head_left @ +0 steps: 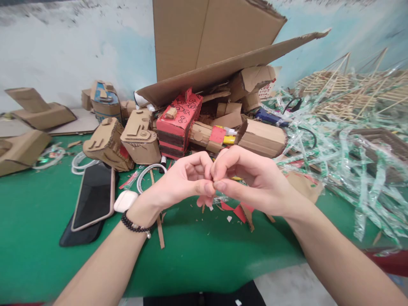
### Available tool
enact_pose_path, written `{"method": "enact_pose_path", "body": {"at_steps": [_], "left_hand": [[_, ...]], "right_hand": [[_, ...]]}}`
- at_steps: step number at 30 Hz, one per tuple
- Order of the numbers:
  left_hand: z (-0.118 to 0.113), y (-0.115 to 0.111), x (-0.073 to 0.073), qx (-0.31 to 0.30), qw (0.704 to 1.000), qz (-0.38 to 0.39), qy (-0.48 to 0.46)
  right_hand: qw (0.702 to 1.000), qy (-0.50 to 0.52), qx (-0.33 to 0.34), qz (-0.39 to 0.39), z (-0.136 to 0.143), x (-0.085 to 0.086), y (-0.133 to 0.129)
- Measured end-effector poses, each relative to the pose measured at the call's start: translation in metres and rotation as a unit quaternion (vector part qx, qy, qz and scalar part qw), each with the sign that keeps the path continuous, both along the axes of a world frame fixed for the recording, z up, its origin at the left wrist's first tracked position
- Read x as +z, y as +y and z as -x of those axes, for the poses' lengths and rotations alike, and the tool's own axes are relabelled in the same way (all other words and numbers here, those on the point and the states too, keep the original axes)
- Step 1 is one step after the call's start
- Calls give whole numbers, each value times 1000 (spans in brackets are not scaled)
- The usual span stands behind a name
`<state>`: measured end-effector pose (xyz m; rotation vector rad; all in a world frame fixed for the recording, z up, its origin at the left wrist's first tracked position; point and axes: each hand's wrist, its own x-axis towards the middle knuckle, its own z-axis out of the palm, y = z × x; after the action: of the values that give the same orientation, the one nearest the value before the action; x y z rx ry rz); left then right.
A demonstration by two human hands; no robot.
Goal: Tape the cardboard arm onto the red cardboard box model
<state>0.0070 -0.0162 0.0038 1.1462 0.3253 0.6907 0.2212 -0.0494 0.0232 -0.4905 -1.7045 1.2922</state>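
1. Head view: L hand & R hand meet mid-view above the green tabletop, thumbs & forefingers pinched narrow, tips touching. Can't tell if a small bit sits btwn them; too tiny/hidden.
2. Nearest stuff: red scraps on the tabletop just below R hand; cardboard strip near L wrist; cardboard tube w/ red band behind the hands, btwn red box & ribbed cardboard piece.
3. Technique, my judgement: for fine fingertip work, keep both pinches light, tips only. Too much squeeze = prob. creased card or paper, if that's what's there.
4. Use L as anchor, R for small moves (or v.v.); brace fingertips vs. each other for steadiness.
5. Work low over the tabletop, so a dropped bit won't bounce far; it'd be easy to lose among the crumbs.
6. Mind L forearm: phone & white case are close, so avoid wide elbow sweeps.
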Motion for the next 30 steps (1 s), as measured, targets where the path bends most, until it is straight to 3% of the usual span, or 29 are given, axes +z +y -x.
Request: {"method": "enact_pose_path", "body": {"at_steps": [6, 12, 22, 30], "left_hand": [[3, 1, 5, 5, 999, -4, 46], [2, 1, 6, 9, 999, -12, 32], [-9, -1, -1, 103, 993, -54, -15], [-11, 0, -4, 124, 988, -86, -18]], "right_hand": [[1000, -20, 18, -3, -2, 1, 1], [1000, -18, 0, 1, 0, 1, 2], [968, -3, -185, -168, 15, -9, 0], [954, -21, -178, -239, 15, -7, 1]]}}
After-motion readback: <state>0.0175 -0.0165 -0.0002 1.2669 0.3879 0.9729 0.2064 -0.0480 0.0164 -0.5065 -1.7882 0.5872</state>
